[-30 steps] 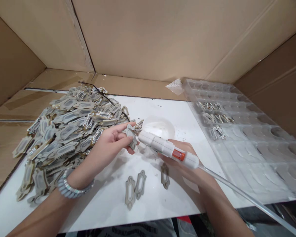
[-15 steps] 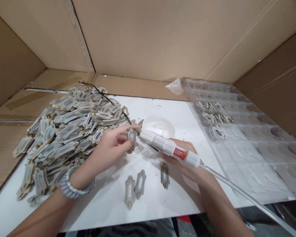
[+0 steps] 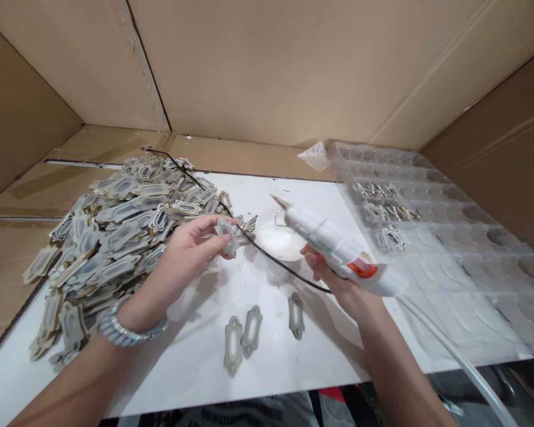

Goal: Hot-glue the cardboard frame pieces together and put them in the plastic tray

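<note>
My left hand (image 3: 198, 246) pinches a small ornate metal label frame (image 3: 226, 238) between thumb and fingers, raised above the white board. Closed round the grip of a white hot glue gun (image 3: 333, 243) with an orange-red patch is my right hand (image 3: 338, 281). The gun's nozzle points up and left, apart from the frame. A clear glue stick (image 3: 463, 362) sticks out of its back. Under the nozzle stands a small white dish (image 3: 271, 234). Two loose frames (image 3: 233, 346) lie close together near the board's front, and a single frame (image 3: 296, 316) lies right of them.
A large heap of similar metal frames (image 3: 120, 237) covers the left side. At the right, a clear plastic compartment tray (image 3: 445, 267) holds several frames. A black cord (image 3: 267, 254) runs across to the gun. Cardboard walls (image 3: 267, 71) enclose the back and sides.
The glue gun has moved right, away from the frame, and its nozzle has lifted and tilted up. My left hand has shifted slightly left and up with the frame.
</note>
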`<state>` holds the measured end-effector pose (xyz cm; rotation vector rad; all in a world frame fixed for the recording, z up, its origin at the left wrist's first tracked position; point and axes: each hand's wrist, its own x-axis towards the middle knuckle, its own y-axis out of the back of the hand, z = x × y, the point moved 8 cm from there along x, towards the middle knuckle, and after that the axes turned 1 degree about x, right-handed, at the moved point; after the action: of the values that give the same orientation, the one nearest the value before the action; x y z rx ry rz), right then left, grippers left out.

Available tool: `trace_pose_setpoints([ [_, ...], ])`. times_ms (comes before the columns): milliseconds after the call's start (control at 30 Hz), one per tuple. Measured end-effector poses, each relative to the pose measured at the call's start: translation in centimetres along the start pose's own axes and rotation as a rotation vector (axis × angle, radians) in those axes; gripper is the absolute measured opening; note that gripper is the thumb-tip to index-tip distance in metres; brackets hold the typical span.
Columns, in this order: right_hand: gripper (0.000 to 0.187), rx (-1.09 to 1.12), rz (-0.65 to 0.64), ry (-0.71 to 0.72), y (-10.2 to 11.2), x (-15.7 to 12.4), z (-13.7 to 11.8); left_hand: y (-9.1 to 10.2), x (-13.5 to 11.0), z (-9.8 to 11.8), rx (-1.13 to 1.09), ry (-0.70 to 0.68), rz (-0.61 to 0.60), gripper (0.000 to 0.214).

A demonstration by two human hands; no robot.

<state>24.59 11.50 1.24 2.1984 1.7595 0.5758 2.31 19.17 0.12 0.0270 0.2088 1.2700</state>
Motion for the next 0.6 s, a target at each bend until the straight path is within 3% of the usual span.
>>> trace_pose_setpoints([
  [100,0.025,-0.01,-0.158,0.093,-1.6,-0.3,-0.4,1.1,0.0,0.4,-0.015,-0.026,0.094,0.024],
  [233,0.019,-0.045,-0.309,0.21,-3.1,-0.8,-1.1,1.6,-0.1,0.8,-0.021,-0.041,0.128,0.024],
  [600,0.023,-0.071,-0.377,0.142,-3.8,-1.0,-1.3,1.6,-0.4,1.1,-0.015,-0.064,0.122,0.025],
])
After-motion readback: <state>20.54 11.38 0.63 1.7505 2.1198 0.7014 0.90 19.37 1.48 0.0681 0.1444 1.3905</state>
